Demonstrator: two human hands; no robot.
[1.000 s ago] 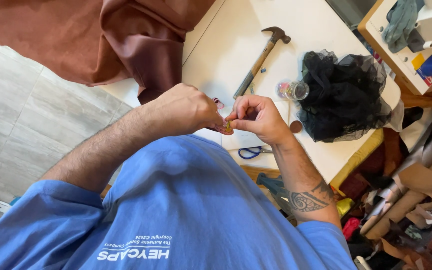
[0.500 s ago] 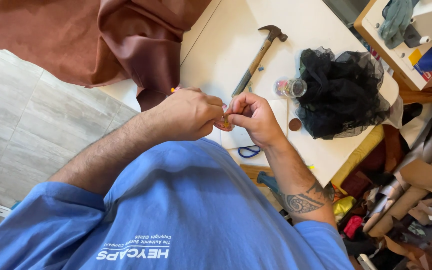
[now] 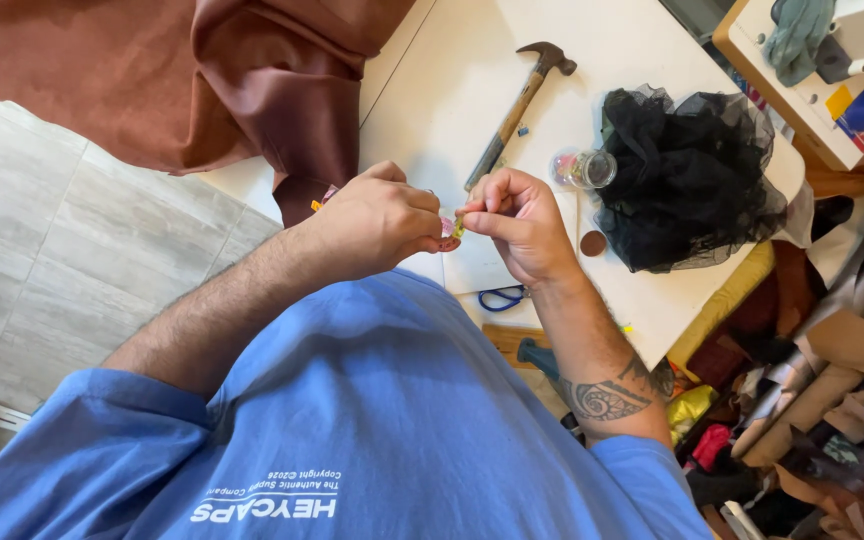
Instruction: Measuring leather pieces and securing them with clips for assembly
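- Left hand (image 3: 377, 222): fingers curled shut, fingertips pinched on a small pink-and-yellow item (image 3: 449, 228); what the item is cannot be told at this size.
- Right hand (image 3: 517, 225): thumb and forefinger closed on the same item from the right, so both hands meet at it.
- Item location: held in the air between the two hands, above the near edge of the white worktable (image 3: 432, 90).
- Surroundings: a wooden-handled claw hammer (image 3: 517, 110) lies far of the hands; a small clear jar (image 3: 584, 168) and a bundle of black netting (image 3: 687, 175) sit to the right; blue-handled scissors (image 3: 500, 297) lie near the right wrist; brown fabric (image 3: 202, 70) drapes over the table's left side.
- Risk, judged: the item is tiny and held only by fingertips. Uneven pull could release it over the table edge onto the grey tiled floor (image 3: 22, 250).
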